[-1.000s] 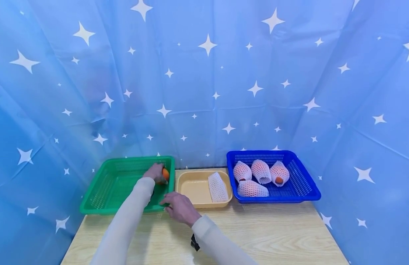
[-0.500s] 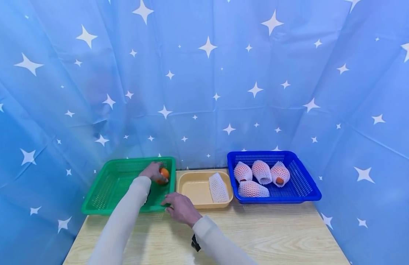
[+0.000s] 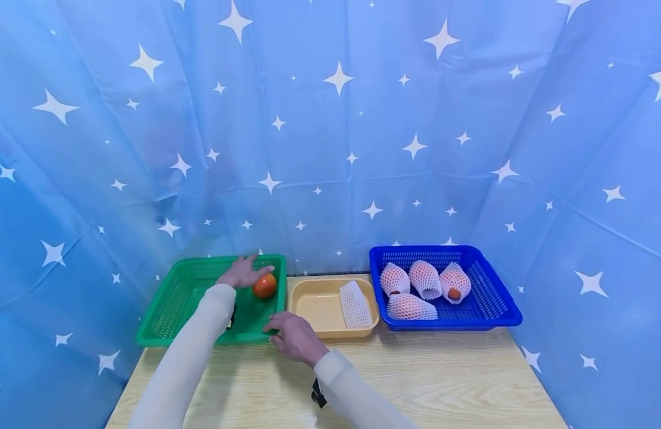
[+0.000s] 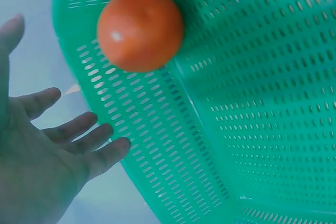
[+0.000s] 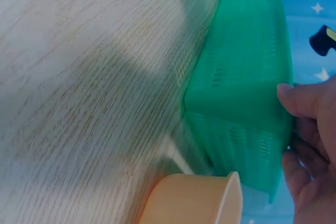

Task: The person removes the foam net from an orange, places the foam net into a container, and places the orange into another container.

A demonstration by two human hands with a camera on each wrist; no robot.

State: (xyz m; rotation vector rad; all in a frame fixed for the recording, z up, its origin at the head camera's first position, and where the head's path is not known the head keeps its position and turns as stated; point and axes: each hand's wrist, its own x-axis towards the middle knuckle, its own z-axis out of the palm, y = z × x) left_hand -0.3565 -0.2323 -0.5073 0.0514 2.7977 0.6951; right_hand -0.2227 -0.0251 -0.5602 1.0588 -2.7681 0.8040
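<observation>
Below, a wooden surface point(image 3: 443, 381) bears a green basket point(image 3: 186, 292); the right hand point(image 3: 297, 336) grips its near right corner, the left hand point(image 3: 242, 273), empty, fingers spread, hovers by its far rim; inside, near the right wall, sits an orange-red fruit point(image 3: 264, 286)

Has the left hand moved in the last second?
Yes. In the head view, the left hand has moved left, away from the right wall of the green basket.

One bare orange-red fruit point(image 3: 264, 286), four net-wrapped fruits point(image 3: 424, 277) and one loose foam net point(image 3: 355, 305) are counted; one green basket point(image 3: 184, 287), one blue basket point(image 3: 484, 298), one cream tray point(image 3: 318, 305) and one counter point(image 3: 443, 369) are also seen.
</observation>
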